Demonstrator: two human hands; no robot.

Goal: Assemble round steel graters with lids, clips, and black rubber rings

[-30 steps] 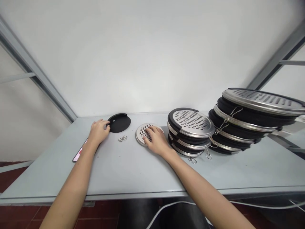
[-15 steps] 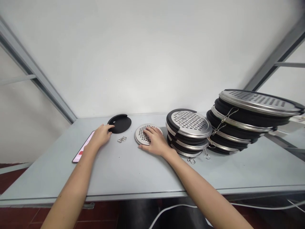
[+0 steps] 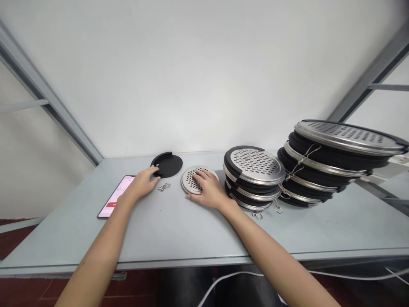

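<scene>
My left hand [image 3: 145, 182] has its fingers on the left edge of a shallow black round tray [image 3: 171, 165] with a raised rim along part of its edge. Its fingertips close on that edge while the tray lies flat on the table. My right hand [image 3: 207, 187] rests palm down, fingers spread, over a small silver perforated grater disc [image 3: 191, 179], covering its right part. Between the two lies a little bunch of thin metal wire clips [image 3: 164, 186], touched by neither hand.
A phone with a lit screen [image 3: 116, 196] lies left, partly behind my left forearm. Stacked black-and-silver grater containers [image 3: 255, 166] stand right of my right hand. A taller, leaning stack [image 3: 345, 136] stands beyond, wire clips hanging off. The grey table [image 3: 179, 238] meets a white wall behind.
My left hand has shifted right, and the black round tray has slid right with it, closer to the grater disc. More of the phone shows. My right hand stays on the disc.
</scene>
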